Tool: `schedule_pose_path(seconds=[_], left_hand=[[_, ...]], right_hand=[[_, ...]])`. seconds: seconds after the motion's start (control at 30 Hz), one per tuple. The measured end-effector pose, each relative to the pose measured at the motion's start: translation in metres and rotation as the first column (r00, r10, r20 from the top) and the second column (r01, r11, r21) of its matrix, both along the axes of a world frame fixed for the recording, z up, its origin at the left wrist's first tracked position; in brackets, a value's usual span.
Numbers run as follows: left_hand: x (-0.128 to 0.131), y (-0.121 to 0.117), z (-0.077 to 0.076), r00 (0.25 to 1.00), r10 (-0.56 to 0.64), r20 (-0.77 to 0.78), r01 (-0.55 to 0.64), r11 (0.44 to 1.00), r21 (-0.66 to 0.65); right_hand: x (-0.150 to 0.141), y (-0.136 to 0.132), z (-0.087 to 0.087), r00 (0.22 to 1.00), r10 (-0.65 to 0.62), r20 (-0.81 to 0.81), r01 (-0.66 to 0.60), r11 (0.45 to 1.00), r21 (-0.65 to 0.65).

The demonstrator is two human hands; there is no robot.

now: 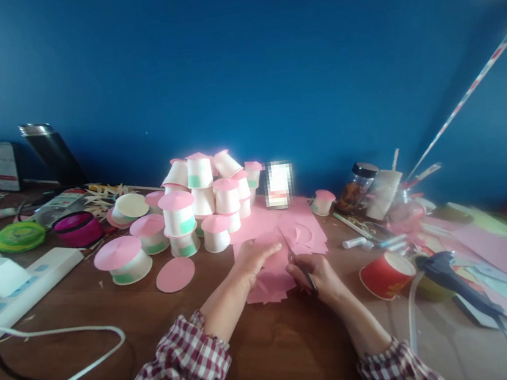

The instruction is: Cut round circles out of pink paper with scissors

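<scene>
The left hand [256, 258] pinches a thin pink paper piece [269, 240] while the right hand [319, 275] grips dark-handled scissors [312, 284] beside it, above the brown wooden table [282, 347].

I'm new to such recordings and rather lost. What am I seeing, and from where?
No machine here: just a person working bare-handed, seen from a camera worn on the head, looking forward and down. The left hand holds pink paper; the right hand holds dark-handled scissors. On the brown wooden table stand white paper cups with pink conical paper tops, some stacked. A flat pink paper disc lies nearby; a red paper cup and dark glue gun are at right.
</scene>
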State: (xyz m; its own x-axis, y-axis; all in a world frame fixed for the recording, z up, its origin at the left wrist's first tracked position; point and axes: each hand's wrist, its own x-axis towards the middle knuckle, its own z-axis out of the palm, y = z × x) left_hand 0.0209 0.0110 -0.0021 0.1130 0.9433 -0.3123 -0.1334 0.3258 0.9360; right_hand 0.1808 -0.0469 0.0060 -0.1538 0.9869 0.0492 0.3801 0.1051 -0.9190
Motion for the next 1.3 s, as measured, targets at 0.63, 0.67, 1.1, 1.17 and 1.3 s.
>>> schedule_pose_path(seconds=[0.63, 0.67, 1.1, 1.17, 1.3], left_hand=[[-0.003, 0.002, -0.003, 1.000, -0.017, -0.024, 0.018, 0.999, 0.038], [-0.003, 0.002, -0.003, 0.999, -0.013, -0.034, 0.014, 1.000, 0.023], [-0.002, -0.001, 0.003, 0.998, -0.011, -0.070, 0.010, 1.000, -0.019], [-0.002, 0.000, 0.002, 0.997, -0.006, -0.078, 0.004, 1.000, -0.025], [-0.003, 0.002, -0.002, 0.998, -0.003, -0.055, 0.003, 1.000, -0.008]], right_hand=[[-0.003, -0.002, 0.007, 0.998, 0.014, -0.061, -0.017, 0.998, -0.061], [-0.003, -0.002, 0.006, 0.998, 0.014, -0.064, -0.018, 0.998, -0.060], [-0.003, -0.001, 0.003, 0.998, 0.008, -0.061, -0.011, 0.998, -0.060], [-0.002, -0.001, 0.003, 0.998, 0.009, -0.057, -0.013, 0.998, -0.056], [-0.001, -0.001, 0.004, 0.999, 0.019, -0.039, -0.021, 0.998, -0.051]])
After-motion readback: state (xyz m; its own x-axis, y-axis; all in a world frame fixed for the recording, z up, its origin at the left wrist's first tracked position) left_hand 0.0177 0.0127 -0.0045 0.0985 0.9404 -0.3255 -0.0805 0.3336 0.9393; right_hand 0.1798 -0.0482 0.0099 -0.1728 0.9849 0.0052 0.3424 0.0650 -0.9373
